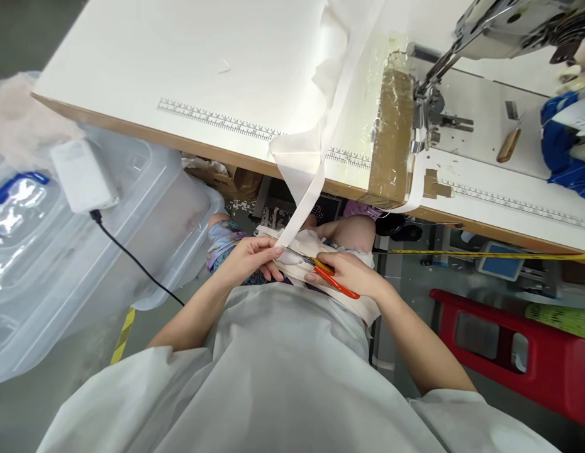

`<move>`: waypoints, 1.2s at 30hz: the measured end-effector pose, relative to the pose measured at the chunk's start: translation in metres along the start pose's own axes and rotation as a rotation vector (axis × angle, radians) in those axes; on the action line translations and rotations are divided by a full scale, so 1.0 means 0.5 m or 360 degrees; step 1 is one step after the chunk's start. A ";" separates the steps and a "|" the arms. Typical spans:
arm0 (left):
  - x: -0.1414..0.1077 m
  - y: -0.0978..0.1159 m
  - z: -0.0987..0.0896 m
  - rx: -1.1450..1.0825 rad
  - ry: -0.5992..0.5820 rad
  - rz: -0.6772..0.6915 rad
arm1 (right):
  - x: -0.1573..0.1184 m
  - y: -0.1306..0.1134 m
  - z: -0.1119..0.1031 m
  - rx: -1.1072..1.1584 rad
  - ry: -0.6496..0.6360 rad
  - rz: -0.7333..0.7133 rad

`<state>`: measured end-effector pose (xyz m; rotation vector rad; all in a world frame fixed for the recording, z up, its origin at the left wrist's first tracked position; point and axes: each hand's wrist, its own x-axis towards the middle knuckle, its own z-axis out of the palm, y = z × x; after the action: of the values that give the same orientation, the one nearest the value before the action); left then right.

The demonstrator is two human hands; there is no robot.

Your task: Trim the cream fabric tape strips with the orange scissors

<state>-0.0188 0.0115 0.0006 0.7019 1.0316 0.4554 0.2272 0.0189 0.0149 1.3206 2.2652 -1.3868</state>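
Note:
Between thumb and fingers, my left hand [255, 258] pinches the lower end of a pale fabric strip [302, 204]. The strip runs down over the table's front edge from a length of pale cloth on the tabletop. My right hand [346, 272] is closed around scissors [337, 284] with red and orange handles. Their blades point left and reach the strip just beside my left fingertips. Whether the blades are apart I cannot tell. More pale fabric [363, 307] lies bunched on my lap beneath both hands.
A white table [132, 56] with a printed ruler [221, 119] spans the front. On its right stand a sewing machine [514, 31], a wooden-handled tool [509, 145] and blue cloth [563, 148]. At left, a clear plastic bin [146, 207] carries a white power bank [82, 176]. A red stool [547, 365] is at right.

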 end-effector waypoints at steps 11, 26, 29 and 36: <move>0.001 0.006 -0.002 -0.0023 0.0021 -0.0018 | -0.002 -0.004 0.014 -0.0339 0.0244 0.0115; 0.003 0.005 -0.004 -0.0077 0.0007 -0.0060 | 0.003 -0.003 0.016 -0.0333 0.0238 0.0129; 0.003 0.006 -0.006 -0.0043 -0.0013 -0.0059 | 0.008 -0.016 0.012 -0.0419 0.0206 0.0158; 0.006 0.000 -0.008 -0.0013 -0.0016 -0.0085 | 0.023 -0.033 0.012 -0.0438 0.0198 0.0214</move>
<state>-0.0212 0.0147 -0.0023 0.6670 1.0362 0.4095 0.2062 0.0180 0.0158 1.4668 2.2935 -0.9342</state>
